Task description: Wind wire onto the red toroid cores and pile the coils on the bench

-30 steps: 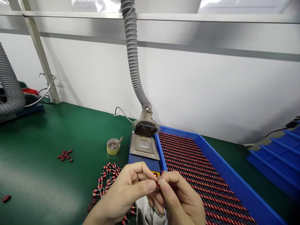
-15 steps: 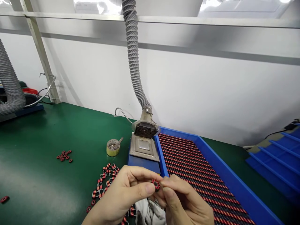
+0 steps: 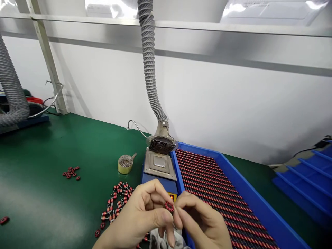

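Observation:
A small red-wound toroidal coil [image 3: 169,206] is pinched between the thumb and forefinger of my left hand [image 3: 145,212], its round face turned towards me. My right hand [image 3: 203,219] is closed in a pinch just at the coil's right edge; what lies between those fingertips is hidden. Below and left of my hands, a loose heap of similar red coils [image 3: 114,200] with black and metal parts lies on the green table [image 3: 85,141]. Crumpled whitish cloth [image 3: 168,238] shows beneath my hands.
Behind my hands stands a blue solder pot [image 3: 159,162] under a fume extraction hose [image 3: 149,62]. A tin [image 3: 125,164] with a scoop stands left of it. A blue tray [image 3: 249,197] with rows of coils is at right. Several bare coils [image 3: 71,172] lie at left.
The coil has shifted slightly left and tilted between my left fingers. My right hand has moved a little left and turned. The solder pot's lit panel now shows above my hands.

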A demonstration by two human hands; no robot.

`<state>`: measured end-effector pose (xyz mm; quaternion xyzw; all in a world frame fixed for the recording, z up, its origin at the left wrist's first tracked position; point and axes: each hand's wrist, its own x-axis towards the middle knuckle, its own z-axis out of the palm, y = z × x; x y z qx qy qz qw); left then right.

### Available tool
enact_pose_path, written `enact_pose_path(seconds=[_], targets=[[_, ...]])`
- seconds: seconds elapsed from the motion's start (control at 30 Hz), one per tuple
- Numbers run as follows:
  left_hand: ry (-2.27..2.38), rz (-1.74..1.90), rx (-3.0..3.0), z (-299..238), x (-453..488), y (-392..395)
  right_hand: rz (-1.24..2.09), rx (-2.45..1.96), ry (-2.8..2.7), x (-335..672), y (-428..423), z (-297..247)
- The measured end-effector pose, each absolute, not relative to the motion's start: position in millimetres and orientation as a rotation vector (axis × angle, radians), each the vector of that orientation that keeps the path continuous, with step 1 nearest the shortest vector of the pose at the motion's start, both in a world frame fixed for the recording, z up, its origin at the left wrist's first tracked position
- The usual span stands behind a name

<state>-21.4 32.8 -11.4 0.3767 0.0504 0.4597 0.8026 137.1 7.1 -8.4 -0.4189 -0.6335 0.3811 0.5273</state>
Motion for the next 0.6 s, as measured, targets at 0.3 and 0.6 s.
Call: enact_pose_path(seconds=[0.3, 0.6], targets=[[0.245, 0.875, 0.822, -15, -19, 32, 1.161, -0.789, -1.181, 119, 6, -10], [0.515, 1.011, 0.973, -3, -26, 24, 1.148, -0.761, -0.993, 120, 6, -5]])
